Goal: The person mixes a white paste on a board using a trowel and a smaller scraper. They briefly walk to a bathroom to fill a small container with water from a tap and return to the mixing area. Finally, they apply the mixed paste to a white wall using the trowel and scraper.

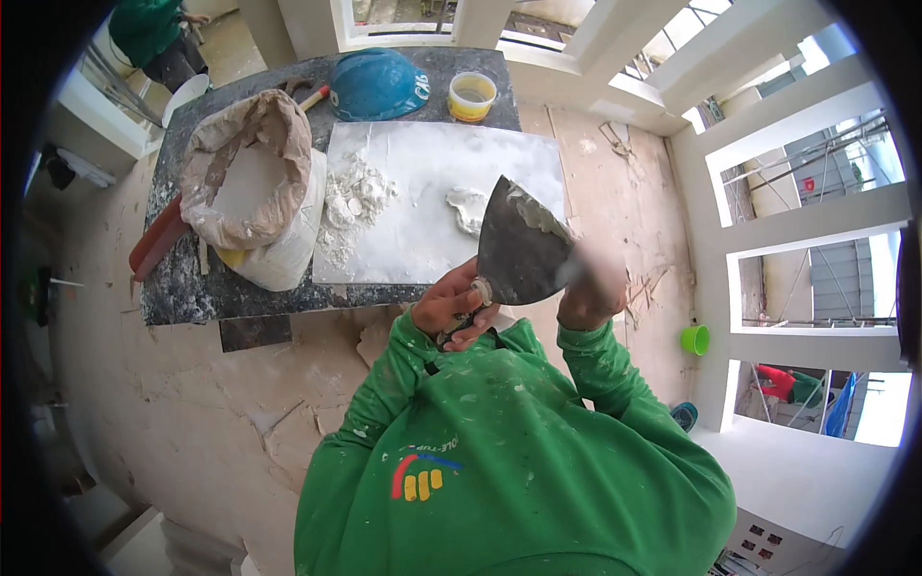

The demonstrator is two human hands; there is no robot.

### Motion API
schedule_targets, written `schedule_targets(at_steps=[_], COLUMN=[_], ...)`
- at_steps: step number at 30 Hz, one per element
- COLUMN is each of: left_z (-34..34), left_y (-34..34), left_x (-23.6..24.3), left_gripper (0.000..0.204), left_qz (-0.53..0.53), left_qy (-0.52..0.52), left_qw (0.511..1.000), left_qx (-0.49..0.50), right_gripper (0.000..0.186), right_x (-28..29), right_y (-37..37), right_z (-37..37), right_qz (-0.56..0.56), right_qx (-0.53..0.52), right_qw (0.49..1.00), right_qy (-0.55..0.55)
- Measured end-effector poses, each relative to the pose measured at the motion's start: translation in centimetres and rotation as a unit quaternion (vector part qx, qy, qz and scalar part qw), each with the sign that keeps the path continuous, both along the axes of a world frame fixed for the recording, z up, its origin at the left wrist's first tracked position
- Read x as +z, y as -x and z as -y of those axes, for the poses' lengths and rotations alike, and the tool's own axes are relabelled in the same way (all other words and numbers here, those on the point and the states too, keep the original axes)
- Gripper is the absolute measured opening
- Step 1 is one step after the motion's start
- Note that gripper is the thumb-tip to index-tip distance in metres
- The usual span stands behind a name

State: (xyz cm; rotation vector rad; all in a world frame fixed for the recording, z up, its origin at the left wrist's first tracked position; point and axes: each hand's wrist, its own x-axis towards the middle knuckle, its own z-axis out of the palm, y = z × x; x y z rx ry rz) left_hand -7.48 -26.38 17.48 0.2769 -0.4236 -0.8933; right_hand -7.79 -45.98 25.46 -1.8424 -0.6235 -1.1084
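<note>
My left hand (449, 309) is wrapped around the handle of a wide putty knife (523, 240), held up in front of my chest. Its dark, flared blade points up and away, with a smear of pale paste along the upper right edge. My right hand (591, 300) is at the blade's right side, so smeared by motion that its fingers cannot be made out. Beyond the blade lies a white board (423, 245) on the table. A heap of white powder (353, 200) covers its left part, and a lump of white paste (467, 208) sits nearer the knife.
Left on the dark, powder-spattered table (259, 305) stands an open sack of white powder (252, 182), beside a reddish tool (158, 238). A blue hard hat (376, 84) and yellow tub (472, 97) are at the back. A green bucket (693, 339) stands right; another person (154, 38) is far left.
</note>
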Motion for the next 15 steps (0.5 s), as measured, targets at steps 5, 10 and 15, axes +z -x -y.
schedule_targets(at_steps=[5, 10, 15], left_z=[-2.0, 3.3, 8.1], left_y=[-1.9, -1.9, -2.2], left_x=[3.3, 2.3, 0.2], left_gripper=[0.06, 0.064, 0.056], left_qz=[0.13, 0.15, 0.087], left_qy=[-0.14, -0.227, -0.298], left_qw=[0.98, 0.899, 0.828], left_qx=[0.053, 0.343, 0.466], right_gripper=[0.023, 0.023, 0.031], right_x=[-1.5, -2.8, -4.1], right_y=[0.3, 0.3, 0.4], right_z=[8.4, 5.8, 0.5], right_qz=[-0.25, -0.234, -0.383], right_qx=[-0.068, 0.106, 0.113], right_qw=[0.952, 0.771, 0.71], right_qy=[0.161, -0.583, -0.58])
